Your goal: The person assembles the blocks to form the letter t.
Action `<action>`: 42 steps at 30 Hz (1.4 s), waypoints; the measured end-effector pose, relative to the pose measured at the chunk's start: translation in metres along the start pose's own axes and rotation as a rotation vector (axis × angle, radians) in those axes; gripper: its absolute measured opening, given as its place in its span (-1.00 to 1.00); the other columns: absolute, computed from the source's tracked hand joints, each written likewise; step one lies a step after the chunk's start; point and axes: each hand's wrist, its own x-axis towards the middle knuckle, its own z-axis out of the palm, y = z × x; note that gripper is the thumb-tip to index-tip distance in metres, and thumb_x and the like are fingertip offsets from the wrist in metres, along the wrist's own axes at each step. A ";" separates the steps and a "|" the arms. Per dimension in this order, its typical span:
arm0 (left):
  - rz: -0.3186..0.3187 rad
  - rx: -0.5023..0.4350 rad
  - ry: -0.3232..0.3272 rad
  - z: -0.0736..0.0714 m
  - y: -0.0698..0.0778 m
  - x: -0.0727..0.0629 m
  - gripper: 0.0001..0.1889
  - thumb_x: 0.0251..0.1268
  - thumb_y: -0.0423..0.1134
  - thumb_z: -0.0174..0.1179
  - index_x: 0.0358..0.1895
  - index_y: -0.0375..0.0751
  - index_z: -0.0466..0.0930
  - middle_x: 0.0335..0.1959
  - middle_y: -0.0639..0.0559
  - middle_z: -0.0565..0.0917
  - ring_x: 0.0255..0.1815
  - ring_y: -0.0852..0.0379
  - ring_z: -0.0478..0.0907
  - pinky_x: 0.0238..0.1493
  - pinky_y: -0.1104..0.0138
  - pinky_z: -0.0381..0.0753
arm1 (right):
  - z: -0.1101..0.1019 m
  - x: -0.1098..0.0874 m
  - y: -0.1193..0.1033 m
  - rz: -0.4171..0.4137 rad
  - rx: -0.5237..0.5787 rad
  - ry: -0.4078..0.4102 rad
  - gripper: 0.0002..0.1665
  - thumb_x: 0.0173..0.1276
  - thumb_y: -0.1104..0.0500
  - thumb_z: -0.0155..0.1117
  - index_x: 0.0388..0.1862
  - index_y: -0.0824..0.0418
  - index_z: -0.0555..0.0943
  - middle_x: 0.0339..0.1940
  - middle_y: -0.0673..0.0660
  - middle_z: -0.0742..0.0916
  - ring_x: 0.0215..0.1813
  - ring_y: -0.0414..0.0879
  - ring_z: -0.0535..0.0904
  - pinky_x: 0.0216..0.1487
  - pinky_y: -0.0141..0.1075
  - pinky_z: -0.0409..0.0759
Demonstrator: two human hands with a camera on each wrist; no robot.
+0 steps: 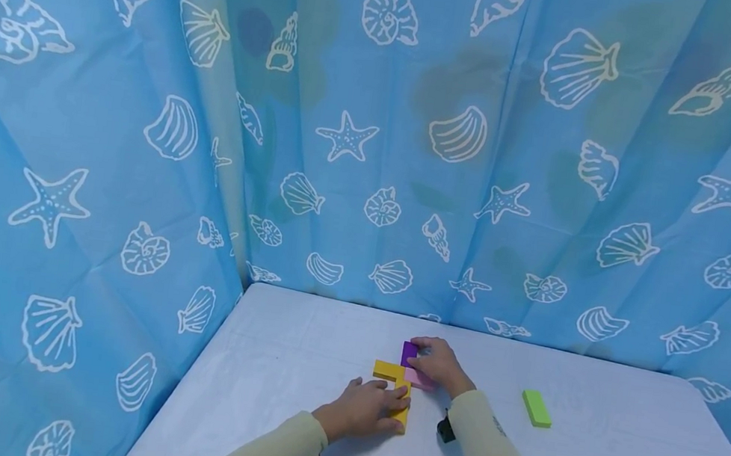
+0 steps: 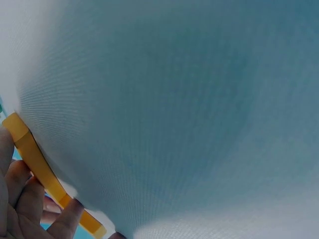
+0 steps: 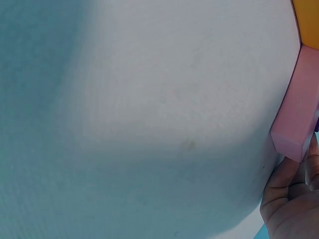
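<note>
With left fingers (image 1: 392, 397) loosely spread on the yellow block (image 1: 401, 415) beneath, press only lightly. With right fingers (image 1: 427, 342) pinching the purple block (image 1: 407, 353), best square it to the pink block (image 1: 419, 380) beside the thumb and the second yellow block (image 1: 387, 370) beyond the left fingertips. Leave the green block (image 1: 536, 408), well right on the counter (image 1: 282, 369).

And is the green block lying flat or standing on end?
Lying flat: in the head view, the green block shows its broad face upward and a low near edge.
</note>
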 end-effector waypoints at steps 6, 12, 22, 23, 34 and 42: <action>0.010 0.005 0.011 0.002 -0.002 0.001 -0.44 0.30 0.29 0.12 0.36 0.40 0.41 0.44 0.43 0.36 0.43 0.02 0.40 0.32 -0.28 0.34 | 0.000 -0.001 0.000 -0.032 0.000 -0.005 -0.39 0.29 0.15 0.39 0.34 0.10 0.52 0.32 0.27 0.55 0.36 0.26 0.38 0.35 0.22 0.40; 0.016 -0.001 0.011 0.003 -0.003 0.001 -0.45 0.30 0.28 0.12 0.36 0.39 0.42 0.44 0.44 0.36 0.43 0.02 0.40 0.32 -0.29 0.34 | 0.000 0.000 0.000 -0.022 -0.006 -0.008 -0.39 0.29 0.13 0.39 0.34 0.09 0.52 0.32 0.27 0.56 0.36 0.27 0.38 0.36 0.25 0.37; 0.010 -0.021 -0.002 0.003 -0.003 0.002 -0.45 0.31 0.29 0.11 0.37 0.38 0.41 0.44 0.43 0.35 0.44 0.01 0.38 0.33 -0.29 0.32 | 0.001 0.000 0.002 -0.030 -0.001 -0.009 -0.38 0.28 0.10 0.40 0.34 0.09 0.52 0.33 0.27 0.56 0.36 0.28 0.40 0.32 0.26 0.41; 0.010 -0.021 -0.003 0.003 -0.003 0.002 -0.44 0.31 0.29 0.12 0.36 0.39 0.42 0.44 0.43 0.35 0.44 0.01 0.38 0.33 -0.30 0.32 | 0.001 0.000 0.002 -0.030 0.003 -0.009 -0.38 0.28 0.11 0.40 0.34 0.08 0.52 0.33 0.27 0.55 0.36 0.27 0.39 0.32 0.25 0.41; 0.001 -0.010 -0.001 0.002 -0.002 0.002 -0.44 0.29 0.29 0.13 0.36 0.39 0.42 0.44 0.44 0.36 0.43 0.03 0.40 0.32 -0.29 0.34 | 0.001 0.001 0.002 -0.034 0.000 -0.006 -0.38 0.29 0.12 0.39 0.33 0.10 0.52 0.33 0.27 0.56 0.37 0.27 0.40 0.34 0.25 0.38; -0.004 -0.013 -0.002 0.001 -0.002 0.002 -0.44 0.29 0.28 0.14 0.36 0.40 0.42 0.43 0.44 0.37 0.42 0.02 0.40 0.32 -0.29 0.34 | 0.003 0.002 0.001 -0.053 -0.014 0.002 -0.40 0.29 0.15 0.38 0.32 0.13 0.52 0.30 0.27 0.58 0.35 0.25 0.43 0.34 0.21 0.41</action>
